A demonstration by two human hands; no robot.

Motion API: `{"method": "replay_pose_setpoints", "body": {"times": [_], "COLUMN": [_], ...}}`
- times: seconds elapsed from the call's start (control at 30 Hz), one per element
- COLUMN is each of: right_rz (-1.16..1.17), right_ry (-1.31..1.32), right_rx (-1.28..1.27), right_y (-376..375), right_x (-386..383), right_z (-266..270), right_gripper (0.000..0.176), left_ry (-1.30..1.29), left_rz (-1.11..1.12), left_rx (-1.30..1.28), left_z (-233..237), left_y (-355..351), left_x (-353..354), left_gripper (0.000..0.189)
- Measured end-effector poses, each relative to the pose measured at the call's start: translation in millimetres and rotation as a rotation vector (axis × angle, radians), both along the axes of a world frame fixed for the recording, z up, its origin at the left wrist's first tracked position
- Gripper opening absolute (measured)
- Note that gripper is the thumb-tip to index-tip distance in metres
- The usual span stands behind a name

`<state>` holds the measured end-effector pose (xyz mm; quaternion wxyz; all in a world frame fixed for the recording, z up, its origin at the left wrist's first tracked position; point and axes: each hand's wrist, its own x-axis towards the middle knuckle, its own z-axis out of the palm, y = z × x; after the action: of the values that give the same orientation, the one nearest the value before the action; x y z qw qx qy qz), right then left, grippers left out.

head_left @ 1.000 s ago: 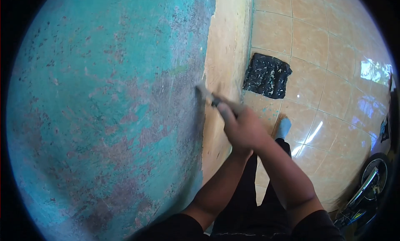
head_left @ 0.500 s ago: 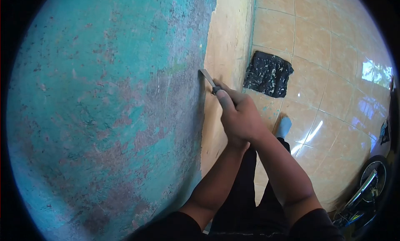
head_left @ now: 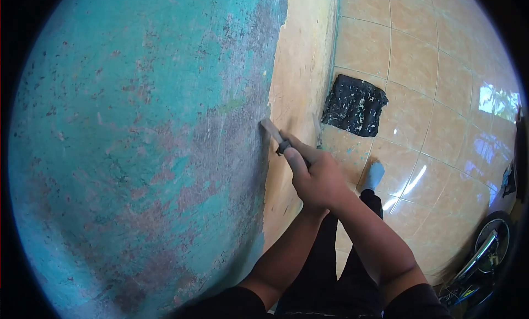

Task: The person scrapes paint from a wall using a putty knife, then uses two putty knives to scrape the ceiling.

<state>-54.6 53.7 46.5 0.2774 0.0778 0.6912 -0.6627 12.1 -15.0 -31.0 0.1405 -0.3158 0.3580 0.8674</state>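
Note:
My right hand point(head_left: 319, 178) is closed around the dark handle of a narrow scraper point(head_left: 271, 130), thumb along the top and a finger stretched beside the handle. Its flat metal blade points up and left, with the tip at the worn grey edge of a wall point(head_left: 138, 153) with turquoise paint. The paint is patchy and scuffed, with grey and pinkish areas showing. My left hand point(head_left: 315, 207) is behind the right one; only the wrist area shows, and its fingers are hidden. Beside the blade runs a bare, cream-coloured strip point(head_left: 300, 60) with a ragged paint edge.
A black cloth or mat point(head_left: 355, 105) covered in pale flakes lies on the tan tiled floor point(head_left: 413, 60) by the wall's base. Small paint bits are scattered below it. My foot point(head_left: 374, 175) in a grey-blue sock stands nearby. A motorcycle wheel point(head_left: 492, 236) is at lower right.
The scraper and both hands have moved down along the wall's edge, and the blade now shows its flat face more. The camera view has shifted slightly.

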Motion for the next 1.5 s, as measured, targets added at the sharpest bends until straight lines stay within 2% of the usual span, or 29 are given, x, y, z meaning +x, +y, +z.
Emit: {"method": "replay_pose_setpoints", "body": {"times": [0.13, 0.17, 0.3, 0.4, 0.43, 0.53, 0.67, 0.7, 0.8, 0.83, 0.93, 0.97, 1.0, 1.07, 1.1, 1.2, 1.23, 1.27, 1.33, 1.37, 1.43, 1.47, 1.5], "right_rz": [-0.108, -0.024, -0.015, -0.126, -0.062, -0.001, -0.079, -0.104, -0.012, 0.002, -0.031, 0.024, -0.005, -0.078, -0.068, -0.075, -0.067, -0.036, 0.023, -0.037, -0.038, -0.03, -0.093], "right_ry": [-0.081, -0.183, 0.075, -0.108, -0.171, 0.033, -0.079, -0.018, -0.04, 0.088, 0.121, -0.059, -0.097, -0.153, -0.043, 0.21, 0.14, 0.04, -0.138, -0.063, 0.21, 0.357, 0.338], "right_rx": [-0.114, -0.115, -0.011, -0.091, -0.119, 0.059, 0.024, -0.03, 0.053, 0.11, 0.123, 0.153, 0.106, 0.017, 0.125, 0.069, 0.068, 0.048, 0.012, -0.006, 0.116, 0.178, 0.086], "right_y": [-3, 5, 0, -4, 4, 4, -5, -5, 6, 3, -4, -1, 2, 7, 8, -2, -2, 0, 8, 10, 5, 1, -4], "right_x": [-19, -21, 1, -21, -25, -8, -20, -21, -16, -3, 2, -19, -30, -45, -38, -3, -8, -14, -29, -27, -6, -2, -7], "right_z": [-17, -13, -8, -11, -13, -13, -9, -16, -16, -18, -19, -9, -5, -3, -3, -10, -6, -4, -6, -8, -11, -14, -18], "right_gripper": [0.04, 0.04, 0.038, 0.038, 0.038, 0.038, 0.037, 0.038, 0.039, 0.039, 0.039, 0.038, 0.038, 0.039, 0.039, 0.039, 0.038, 0.038, 0.038, 0.038, 0.038, 0.039, 0.039], "left_ry": [-0.002, -0.005, -0.008, -0.005, 0.0, -0.004, 0.011, 0.011, 0.015, 0.013, 0.027, 0.032, 0.043, 0.066, 0.081, 0.169, 0.187, 0.148, 0.022, 0.006, 0.088, 0.211, 0.255], "left_rz": [-0.014, -0.011, -0.002, -0.008, -0.01, -0.004, 0.004, -0.004, 0.0, 0.005, 0.008, 0.002, 0.003, -0.012, -0.013, -0.078, -0.11, -0.149, 0.079, 0.119, 0.06, -0.031, -0.057], "left_rx": [-0.005, -0.004, 0.024, 0.028, 0.029, 0.043, 0.062, 0.061, 0.069, 0.079, 0.123, 0.133, 0.131, 0.191, 0.255, 0.512, 0.556, 0.532, 0.162, 0.239, 0.415, 0.516, 0.535], "left_z": [-12, -14, -10, -17, -18, -18, -21, -22, -25, -25, -27, -29, -34, -38, -40, -50, -58, -63, -37, -49, -46, -42, -43], "left_y": [-6, -4, -1, -7, -5, -2, -4, -6, -4, -3, -6, -9, -9, -16, -17, -23, -29, -40, -10, -8, -8, -14, -15], "left_x": [-10, -9, -4, -10, -12, -8, -12, -12, -12, -10, -6, -12, -15, -17, -10, 8, 9, 15, -3, 2, 6, 3, 0], "left_gripper": [0.045, 0.045, 0.045, 0.045, 0.044, 0.044, 0.044, 0.044, 0.044, 0.044, 0.044, 0.044, 0.043, 0.043, 0.043, 0.043, 0.043, 0.043, 0.044, 0.043, 0.042, 0.042, 0.042]}}
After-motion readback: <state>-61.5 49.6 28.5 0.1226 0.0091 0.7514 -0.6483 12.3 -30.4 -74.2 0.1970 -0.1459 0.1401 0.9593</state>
